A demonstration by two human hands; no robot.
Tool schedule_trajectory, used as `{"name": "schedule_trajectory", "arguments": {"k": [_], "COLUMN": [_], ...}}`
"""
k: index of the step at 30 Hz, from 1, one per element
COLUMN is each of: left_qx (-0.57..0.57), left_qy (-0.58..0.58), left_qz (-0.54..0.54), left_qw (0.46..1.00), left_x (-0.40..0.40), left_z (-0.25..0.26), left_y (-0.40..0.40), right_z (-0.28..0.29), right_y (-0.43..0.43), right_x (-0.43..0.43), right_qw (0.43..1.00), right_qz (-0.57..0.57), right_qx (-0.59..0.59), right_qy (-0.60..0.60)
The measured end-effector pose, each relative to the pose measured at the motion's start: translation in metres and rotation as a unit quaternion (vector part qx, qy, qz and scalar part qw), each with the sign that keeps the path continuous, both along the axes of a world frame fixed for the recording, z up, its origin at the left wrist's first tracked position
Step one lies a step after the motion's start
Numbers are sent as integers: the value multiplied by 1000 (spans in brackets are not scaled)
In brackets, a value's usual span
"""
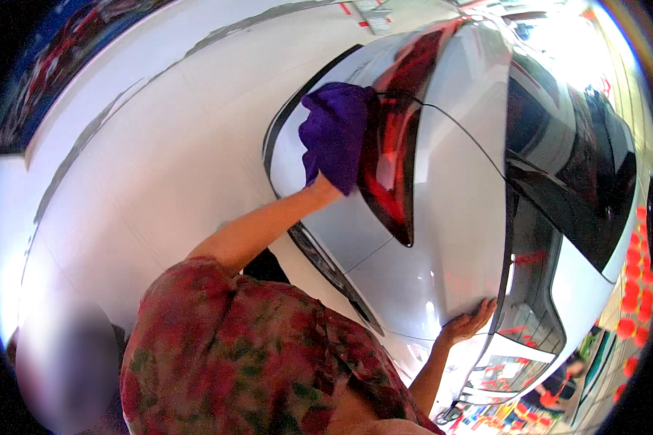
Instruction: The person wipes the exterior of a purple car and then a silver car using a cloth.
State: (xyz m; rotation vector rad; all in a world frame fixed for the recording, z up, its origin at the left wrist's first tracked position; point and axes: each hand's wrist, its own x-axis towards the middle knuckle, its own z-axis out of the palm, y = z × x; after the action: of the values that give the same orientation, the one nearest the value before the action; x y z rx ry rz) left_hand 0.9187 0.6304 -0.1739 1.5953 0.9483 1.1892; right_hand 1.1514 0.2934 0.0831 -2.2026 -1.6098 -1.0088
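Note:
My left hand point(325, 184) reaches up and forward, its fingers hidden in a purple cloth point(334, 128) that lies against the rear of a silver-white car point(462, 179). The cloth touches the inner edge of the red tail light point(394, 157) and the painted panel beside it. My right hand point(470, 322) rests bare on the car's rear side panel, close to the dark trim under the side window point(533, 283). Its fingers are extended and it holds nothing.
Pale floor point(158, 147) with a grey streak stretches left of the car. A metal strip with red marks point(373, 19) lies at the top. Red round decorations point(634, 288) show at the right. Beyond the car, a person point(558, 386) is at the lower right. A blurred rounded shape point(68, 364) fills the lower left.

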Motion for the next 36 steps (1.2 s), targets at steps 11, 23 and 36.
{"name": "schedule_trajectory", "arguments": {"k": [11, 23, 36], "left_qx": [243, 298, 386], "left_qy": [202, 146, 374], "left_qz": [-129, -329, -80], "left_qw": [940, 884, 840], "left_x": [41, 60, 196], "left_z": [179, 219, 257], "left_y": [104, 112, 330], "right_z": [-6, -7, 0], "right_y": [-4, -2, 14], "right_x": [-7, -17, -46], "right_qw": [1000, 997, 953], "right_qz": [-26, -71, -283], "right_qx": [9, 5, -7], "right_qy": [7, -1, -107]}}
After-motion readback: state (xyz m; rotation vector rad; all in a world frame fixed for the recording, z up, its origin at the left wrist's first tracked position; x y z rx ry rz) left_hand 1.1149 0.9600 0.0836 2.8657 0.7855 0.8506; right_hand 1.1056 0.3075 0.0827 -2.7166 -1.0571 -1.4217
